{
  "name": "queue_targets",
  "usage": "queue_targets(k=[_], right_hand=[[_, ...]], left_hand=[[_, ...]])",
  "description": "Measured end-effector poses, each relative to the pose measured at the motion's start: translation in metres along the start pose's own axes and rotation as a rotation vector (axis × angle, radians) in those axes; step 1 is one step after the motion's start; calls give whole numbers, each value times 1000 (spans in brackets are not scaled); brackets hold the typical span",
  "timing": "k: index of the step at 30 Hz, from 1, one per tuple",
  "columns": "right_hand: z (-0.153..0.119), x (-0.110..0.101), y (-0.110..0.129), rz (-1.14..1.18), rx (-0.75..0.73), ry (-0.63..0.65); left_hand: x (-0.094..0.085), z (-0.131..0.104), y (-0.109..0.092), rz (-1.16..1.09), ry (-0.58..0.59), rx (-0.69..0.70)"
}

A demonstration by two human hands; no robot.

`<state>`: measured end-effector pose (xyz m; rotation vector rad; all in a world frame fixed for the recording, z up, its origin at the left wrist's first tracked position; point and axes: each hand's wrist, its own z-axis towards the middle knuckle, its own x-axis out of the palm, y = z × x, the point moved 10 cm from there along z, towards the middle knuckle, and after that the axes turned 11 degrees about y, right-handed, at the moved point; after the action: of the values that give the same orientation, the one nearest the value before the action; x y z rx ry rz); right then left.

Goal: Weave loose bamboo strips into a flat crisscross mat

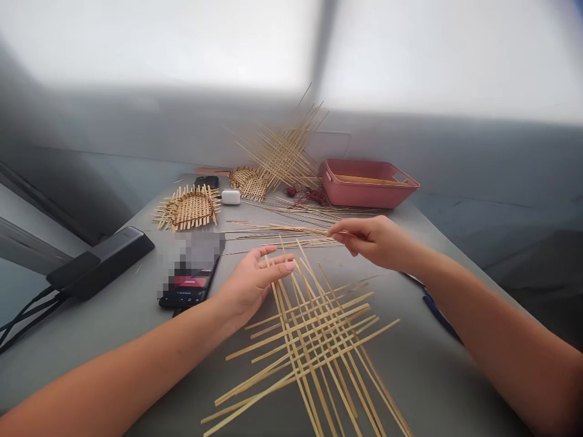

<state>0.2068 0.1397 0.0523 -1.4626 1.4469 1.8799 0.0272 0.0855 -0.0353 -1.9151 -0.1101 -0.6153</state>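
Observation:
A loose open weave of pale bamboo strips lies on the table in front of me, with long ends sticking out on all sides. My left hand is at its far left corner, fingers stretched and apart, around the upper strip ends; whether it presses on them I cannot tell. Farther right, my right hand pinches the right ends of some thin bamboo strips that stretch leftward across the table. More loose strips lie just behind and below them.
A finished-looking woven piece, a white case and a phone sit left. Behind stand another weave and a pink basket. A black power strip lies at the left edge, a blue-handled tool at right.

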Motion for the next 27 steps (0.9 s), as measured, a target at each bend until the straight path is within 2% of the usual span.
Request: queue_targets(k=[5, 11, 15, 17, 22, 27], right_hand=[[-5, 15, 13, -94, -163, 68], [-10, 24, 11, -166, -84, 154], [-13, 33, 25, -192, -149, 204], [-15, 34, 31, -218, -169, 191], [-25, 18, 44, -249, -153, 40], [-29, 24, 53, -239, -162, 96]], left_hand=[[-4, 2, 5, 48, 3, -5], [0, -3, 12, -26, -39, -45], [2, -4, 14, -81, -50, -65], [4, -3, 17, -96, -30, -86], [5, -3, 22, -78, 7, -113], [6, -2, 25, -104, 14, -117]])
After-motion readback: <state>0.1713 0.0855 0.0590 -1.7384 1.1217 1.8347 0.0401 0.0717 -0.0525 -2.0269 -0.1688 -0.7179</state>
